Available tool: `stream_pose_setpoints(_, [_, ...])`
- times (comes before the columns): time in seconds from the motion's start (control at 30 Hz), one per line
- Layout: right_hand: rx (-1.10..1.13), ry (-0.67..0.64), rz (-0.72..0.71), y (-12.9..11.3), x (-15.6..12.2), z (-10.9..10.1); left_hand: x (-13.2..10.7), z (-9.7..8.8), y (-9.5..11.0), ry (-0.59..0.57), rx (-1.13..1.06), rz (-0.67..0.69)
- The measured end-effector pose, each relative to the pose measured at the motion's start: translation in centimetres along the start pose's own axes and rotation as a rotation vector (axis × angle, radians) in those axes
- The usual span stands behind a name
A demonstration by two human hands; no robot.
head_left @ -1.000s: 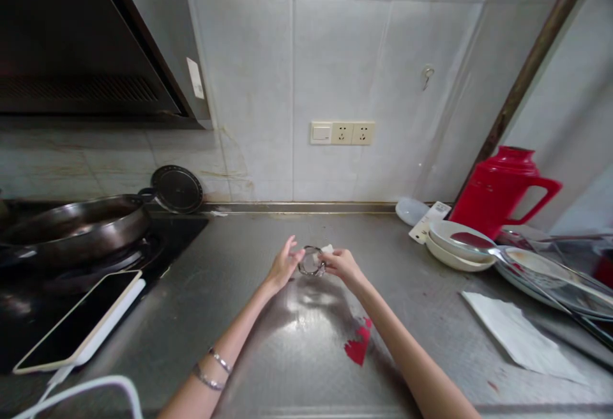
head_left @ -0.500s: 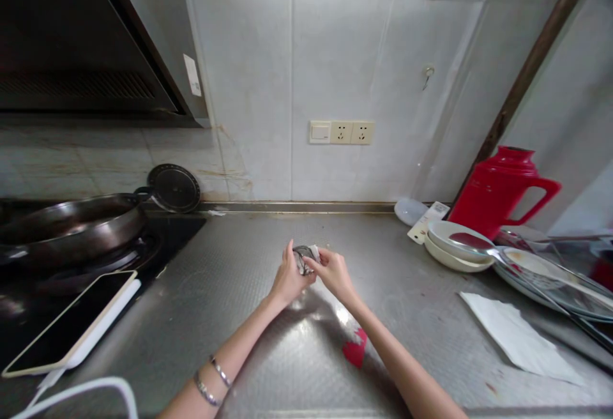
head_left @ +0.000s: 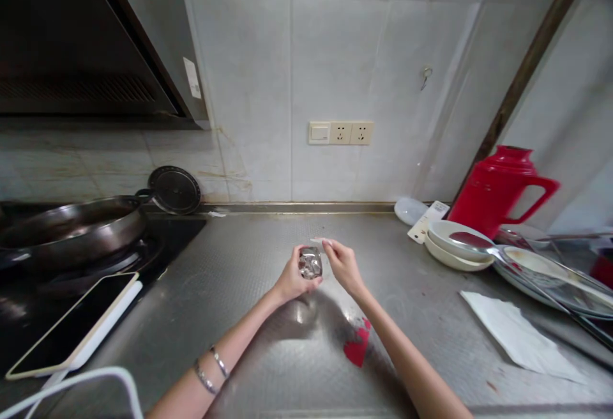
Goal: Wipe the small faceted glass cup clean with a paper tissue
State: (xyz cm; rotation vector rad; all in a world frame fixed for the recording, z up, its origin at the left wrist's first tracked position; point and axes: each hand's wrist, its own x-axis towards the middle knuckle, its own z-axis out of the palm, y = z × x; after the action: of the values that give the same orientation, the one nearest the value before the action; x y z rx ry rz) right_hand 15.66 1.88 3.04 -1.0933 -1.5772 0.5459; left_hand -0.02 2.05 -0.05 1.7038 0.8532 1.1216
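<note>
Small clear glass: over the surface, grasped in the left hand. Likely light, hard, slick, breakable; best taken round its sides. White scrap, perhaps tissue, too small to be sure: pinched in the right hand, nearby.

Brushed stainless-steel counter, dull grey w/ light glare & a few brown specks, runs to wall. L side: black glass hob; white flat slab lies across hob's R edge & the steel, slim pale-rimmed phone on top. Front ctr: flat red ragged-edged patch. R side, front: white rectangular paper sheet, one edge torn-looking. Behind it: stacked cream oval bowls, next to wide pale plate, partly hidden. Rear R: translucent white shallow dish, white labelled strip, red handled jug, base hidden by bowls.
</note>
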Motion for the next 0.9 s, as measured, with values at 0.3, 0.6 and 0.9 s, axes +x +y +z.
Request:
stream_pose_setpoints(0.3, [0.173,-0.221,-0.074,-0.2,-1.2,1.2,-0.8,-0.7,-0.4,0.021,-0.115,-0.063])
stream_pose_setpoints(0.6, [0.055,-0.243,-0.347,-0.2,-1.8,1.1,-0.6,-0.7,-0.7,0.013,-0.071,-0.015])
stream_pose_setpoints(0.9, [0.128,-0.281,-0.257,-1.8,-1.8,0.6,-0.2,-1.4,-1.3,0.078,-0.047,-0.096])
